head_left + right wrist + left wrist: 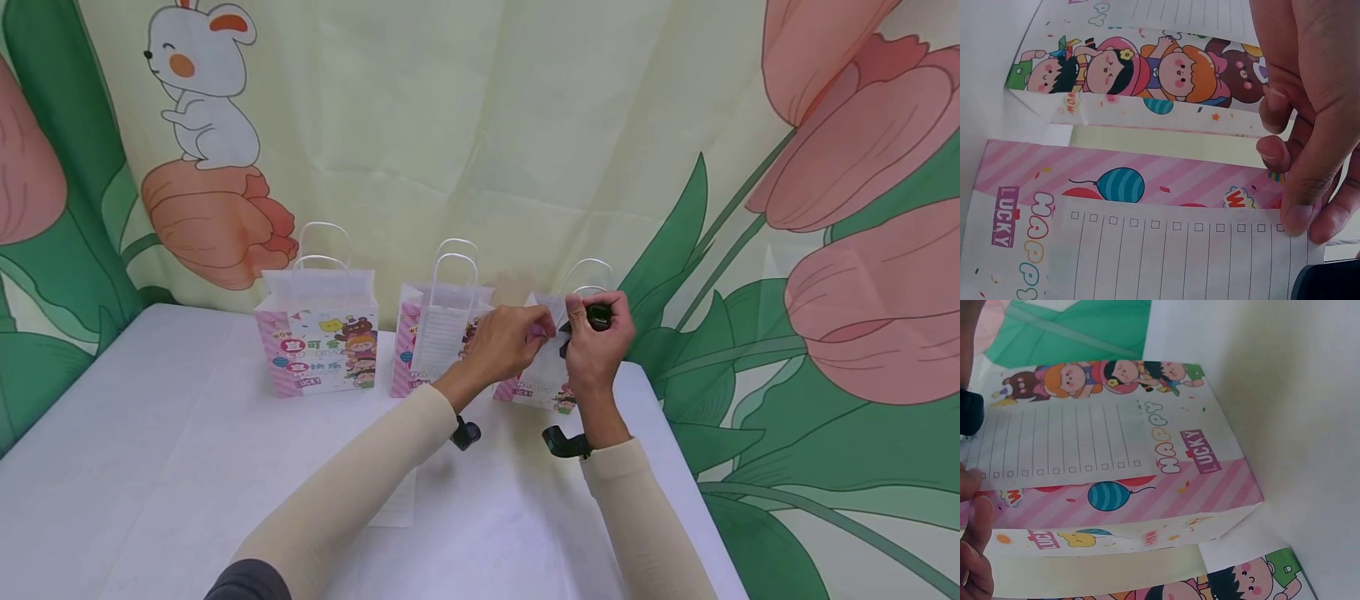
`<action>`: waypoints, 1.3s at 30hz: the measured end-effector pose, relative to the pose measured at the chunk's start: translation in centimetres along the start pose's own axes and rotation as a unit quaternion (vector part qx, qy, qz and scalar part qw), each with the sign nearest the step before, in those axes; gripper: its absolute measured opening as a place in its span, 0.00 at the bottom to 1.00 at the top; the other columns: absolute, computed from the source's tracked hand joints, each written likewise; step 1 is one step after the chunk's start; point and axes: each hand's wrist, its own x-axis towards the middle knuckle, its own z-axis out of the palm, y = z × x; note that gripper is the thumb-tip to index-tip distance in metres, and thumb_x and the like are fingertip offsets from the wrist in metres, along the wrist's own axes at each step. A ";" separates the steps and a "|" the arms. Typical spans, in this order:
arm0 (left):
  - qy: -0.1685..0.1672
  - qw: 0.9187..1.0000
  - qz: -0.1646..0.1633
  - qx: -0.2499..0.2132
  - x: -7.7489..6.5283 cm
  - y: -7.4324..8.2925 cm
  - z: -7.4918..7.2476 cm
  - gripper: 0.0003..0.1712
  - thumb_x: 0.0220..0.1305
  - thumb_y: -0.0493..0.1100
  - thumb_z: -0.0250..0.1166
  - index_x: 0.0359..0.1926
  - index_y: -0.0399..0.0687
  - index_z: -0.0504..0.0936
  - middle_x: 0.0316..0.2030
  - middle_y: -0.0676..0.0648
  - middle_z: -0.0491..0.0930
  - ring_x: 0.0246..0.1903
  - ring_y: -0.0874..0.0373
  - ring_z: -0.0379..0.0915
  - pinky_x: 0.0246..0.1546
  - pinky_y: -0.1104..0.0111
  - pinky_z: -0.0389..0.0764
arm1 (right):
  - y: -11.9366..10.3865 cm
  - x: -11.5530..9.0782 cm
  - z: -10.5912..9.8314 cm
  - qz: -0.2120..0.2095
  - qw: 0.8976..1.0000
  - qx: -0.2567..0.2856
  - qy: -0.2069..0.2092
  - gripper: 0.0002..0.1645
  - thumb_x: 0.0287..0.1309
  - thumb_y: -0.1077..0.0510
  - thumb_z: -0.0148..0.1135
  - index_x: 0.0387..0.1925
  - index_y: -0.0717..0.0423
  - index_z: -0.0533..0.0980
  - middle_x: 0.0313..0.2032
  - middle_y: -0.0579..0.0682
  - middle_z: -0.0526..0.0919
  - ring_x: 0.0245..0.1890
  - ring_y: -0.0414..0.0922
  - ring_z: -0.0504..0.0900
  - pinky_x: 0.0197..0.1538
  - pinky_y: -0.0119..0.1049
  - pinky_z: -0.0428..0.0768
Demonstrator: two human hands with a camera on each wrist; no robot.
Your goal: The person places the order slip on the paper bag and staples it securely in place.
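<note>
Lined sheet (1166, 256): against the front of a paper bag (525, 390), right of centre in the head view; likely light, limp and easily creased, so hold it flat by its top edge.
Left hand (504, 342): yours pinches the sheet's upper end near the bag's rim.
Right hand (600, 343): your fingers wrap a black tool (599, 317).
Bag walls: probably stiffish but crushable; steady the rim without squeezing.

Tulip-printed curtain (420, 125) behind white table (135, 467)
</note>
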 end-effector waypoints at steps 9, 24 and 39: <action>-0.005 1.000 -0.009 -0.002 0.1 0.0 0.1 0.05 0.70 0.40 0.70 0.40 0.57 0.88 0.36 0.55 0.90 0.30 0.63 0.79 0.30 0.73 0.77 | 0.1 0.1 0.2 0.020 0.999 0.037 0.017 0.10 0.66 0.63 0.73 0.37 0.59 0.76 0.39 0.49 0.79 0.43 0.47 0.81 0.41 0.33 0.84; -0.002 1.000 -0.008 -0.009 0.0 0.0 0.1 0.05 0.70 0.39 0.70 0.39 0.57 0.88 0.35 0.54 0.91 0.30 0.63 0.79 0.30 0.73 0.77 | 0.6 0.5 0.8 -0.003 0.994 0.035 0.103 0.14 0.66 0.59 0.73 0.27 0.50 0.76 0.27 0.47 0.80 0.24 0.44 0.83 0.33 0.34 0.85; -0.003 1.000 -0.004 -0.015 -0.1 0.1 -0.1 0.03 0.71 0.40 0.70 0.40 0.56 0.88 0.35 0.53 0.90 0.30 0.63 0.78 0.29 0.76 0.76 | 0.6 0.3 1.5 -0.036 0.992 -0.011 0.121 0.17 0.65 0.58 0.73 0.29 0.65 0.76 0.26 0.42 0.79 0.25 0.48 0.84 0.35 0.32 0.86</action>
